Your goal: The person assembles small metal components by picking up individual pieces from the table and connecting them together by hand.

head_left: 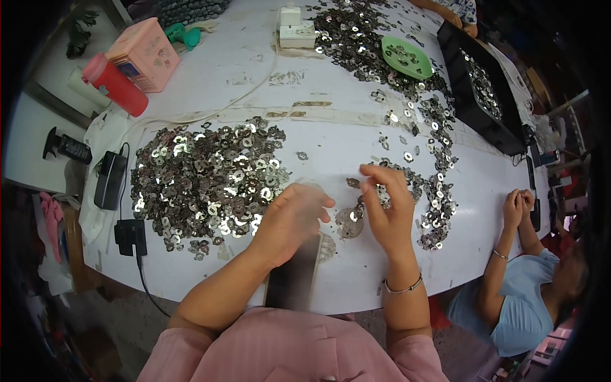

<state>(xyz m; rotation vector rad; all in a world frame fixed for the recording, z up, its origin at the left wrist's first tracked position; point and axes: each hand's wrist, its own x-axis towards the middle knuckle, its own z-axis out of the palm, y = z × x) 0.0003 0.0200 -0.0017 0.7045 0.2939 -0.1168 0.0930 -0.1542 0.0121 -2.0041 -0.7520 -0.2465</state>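
Over the near middle of the table, my left hand (294, 219) is smeared by motion, and its fingertips and anything in them cannot be made out. It lies just right of a broad heap of small ring-shaped metal pieces (210, 178). My right hand (391, 207), a bracelet on its wrist, is raised with thumb and index finger curved toward each other. At their tips is one small dark metal piece (353, 183). Below the hands lies a dark phone-like slab (293, 280), partly covered by my left forearm. More pieces (439, 219) trail along beyond my right hand.
A green tray (398, 67) sits on a far heap beside a long black bin (474, 108). Left are a red bottle (121, 86), a pink basket (149, 54), black adapters (130, 237) and a white power strip (297, 35). A co-worker (509, 293) sits at the right.
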